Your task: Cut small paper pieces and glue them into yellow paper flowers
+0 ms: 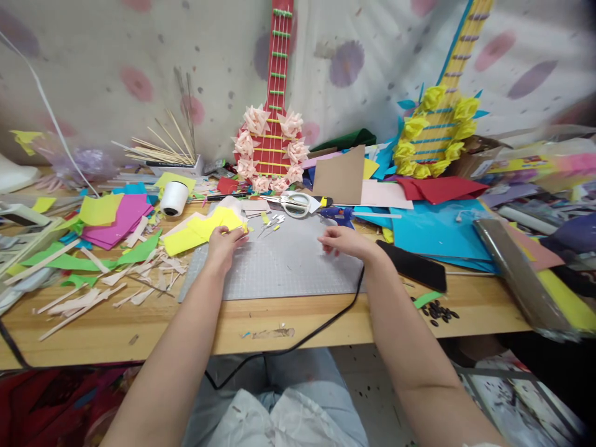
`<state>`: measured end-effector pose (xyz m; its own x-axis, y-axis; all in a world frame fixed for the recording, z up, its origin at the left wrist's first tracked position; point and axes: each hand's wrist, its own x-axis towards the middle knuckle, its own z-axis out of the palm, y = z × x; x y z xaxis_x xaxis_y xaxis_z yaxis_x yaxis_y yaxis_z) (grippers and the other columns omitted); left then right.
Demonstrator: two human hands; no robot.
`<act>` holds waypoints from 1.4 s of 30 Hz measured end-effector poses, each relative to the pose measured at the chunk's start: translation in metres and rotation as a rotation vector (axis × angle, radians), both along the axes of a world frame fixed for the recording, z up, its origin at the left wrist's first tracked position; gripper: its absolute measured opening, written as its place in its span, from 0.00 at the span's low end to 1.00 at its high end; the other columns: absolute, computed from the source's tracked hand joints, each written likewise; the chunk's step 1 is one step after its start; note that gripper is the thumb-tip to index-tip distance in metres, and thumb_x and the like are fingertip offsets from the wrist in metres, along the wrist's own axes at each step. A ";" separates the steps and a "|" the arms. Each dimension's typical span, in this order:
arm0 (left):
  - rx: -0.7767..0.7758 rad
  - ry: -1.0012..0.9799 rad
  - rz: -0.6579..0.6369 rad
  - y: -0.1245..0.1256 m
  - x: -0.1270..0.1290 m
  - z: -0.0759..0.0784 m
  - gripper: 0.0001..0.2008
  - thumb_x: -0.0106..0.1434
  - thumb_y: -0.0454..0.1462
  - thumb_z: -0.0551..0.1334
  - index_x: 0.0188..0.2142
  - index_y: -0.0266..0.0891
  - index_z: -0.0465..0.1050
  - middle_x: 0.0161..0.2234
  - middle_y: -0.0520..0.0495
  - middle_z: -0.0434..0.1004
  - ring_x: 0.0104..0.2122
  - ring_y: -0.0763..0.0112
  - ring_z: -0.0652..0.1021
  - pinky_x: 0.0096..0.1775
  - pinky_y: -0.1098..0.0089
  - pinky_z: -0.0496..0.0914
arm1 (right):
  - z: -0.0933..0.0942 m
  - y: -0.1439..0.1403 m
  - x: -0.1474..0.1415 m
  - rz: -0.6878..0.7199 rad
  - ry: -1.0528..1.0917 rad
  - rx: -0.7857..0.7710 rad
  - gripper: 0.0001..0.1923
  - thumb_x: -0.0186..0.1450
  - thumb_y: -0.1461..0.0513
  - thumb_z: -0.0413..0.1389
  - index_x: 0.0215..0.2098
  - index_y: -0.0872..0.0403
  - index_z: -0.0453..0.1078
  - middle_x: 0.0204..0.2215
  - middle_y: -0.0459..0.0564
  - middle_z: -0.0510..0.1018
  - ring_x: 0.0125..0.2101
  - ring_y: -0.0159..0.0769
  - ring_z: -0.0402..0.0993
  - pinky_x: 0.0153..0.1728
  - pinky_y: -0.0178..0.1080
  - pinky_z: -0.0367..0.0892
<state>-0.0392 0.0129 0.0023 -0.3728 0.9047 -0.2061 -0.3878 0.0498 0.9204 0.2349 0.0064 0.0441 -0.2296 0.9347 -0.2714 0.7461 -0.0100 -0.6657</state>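
Both forearms reached fwd over the wooden table edge [261, 326] onto a grey gridded cutting mat [288, 261]. Left hand [223, 243] was pinching a corner of the yellow paper sheets [205, 226] at the mat's left edge, fingers curled closed on it, prob. to lift one off the stack. Right hand [347, 241] lay loosely open, fingertips touching the mat, holding nothing. White-handled scissors [295, 203] & a blue glue gun [336, 214] sat just beyond, within reach. Black cord [321, 329] ran off the table under the right wrist.
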 end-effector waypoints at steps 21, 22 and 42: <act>0.073 0.117 -0.048 -0.002 0.003 -0.005 0.20 0.38 0.31 0.65 0.27 0.40 0.54 0.21 0.58 0.67 0.28 0.72 0.76 0.35 0.66 0.72 | -0.042 0.034 0.028 -0.572 -0.100 0.398 0.23 0.51 0.51 0.57 0.39 0.59 0.72 0.37 0.60 0.76 0.40 0.46 0.71 0.41 0.42 0.64; 0.069 0.118 -0.047 -0.003 0.002 -0.006 0.20 0.38 0.31 0.66 0.27 0.40 0.54 0.21 0.57 0.67 0.28 0.72 0.76 0.35 0.66 0.72 | -0.041 0.034 0.026 -0.592 -0.041 0.418 0.24 0.51 0.50 0.57 0.39 0.59 0.72 0.36 0.59 0.76 0.38 0.45 0.72 0.39 0.42 0.65; 0.033 0.149 -0.044 -0.002 0.005 -0.006 0.21 0.39 0.30 0.67 0.26 0.39 0.53 0.21 0.57 0.65 0.27 0.72 0.76 0.32 0.67 0.72 | -0.041 -0.004 -0.072 0.074 0.320 0.311 0.20 0.55 0.50 0.54 0.38 0.54 0.73 0.27 0.45 0.75 0.27 0.31 0.67 0.32 0.34 0.62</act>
